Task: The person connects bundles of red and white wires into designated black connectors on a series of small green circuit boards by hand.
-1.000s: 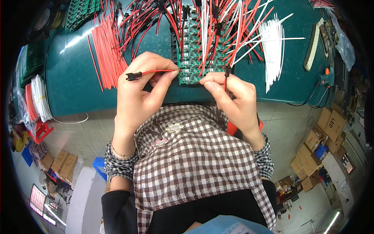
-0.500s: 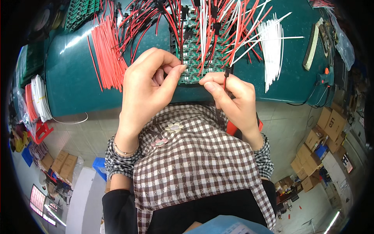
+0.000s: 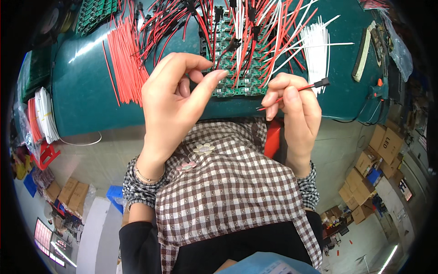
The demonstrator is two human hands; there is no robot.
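My right hand (image 3: 299, 109) pinches a short red-and-black wire lead (image 3: 305, 86) with a black connector at one end, the bare wire ends pointing left. It hovers just off the near right corner of a green circuit board panel (image 3: 232, 89). My left hand (image 3: 171, 100) is over the panel's left side, thumb and index finger apart, the other fingers curled, with nothing visible between them. Close to its fingertips, a lead with a black connector (image 3: 234, 44) stands up from the panel. More red, black and white wires rise from the panel's rows and hide part of it.
A bundle of red wires (image 3: 125, 68) lies on the green tabletop (image 3: 86, 100) at left. White wires (image 3: 317, 57) are piled to the right. Black-connector leads (image 3: 169, 23) heap up at the back. Further right are a tweezer-like strip (image 3: 362, 55) and an orange-tipped tool (image 3: 378, 89).
My right hand has moved right, away from the panel, and the lead in it has turned nearly level. My left thumb and index finger have parted. A connector lead now stands by them.
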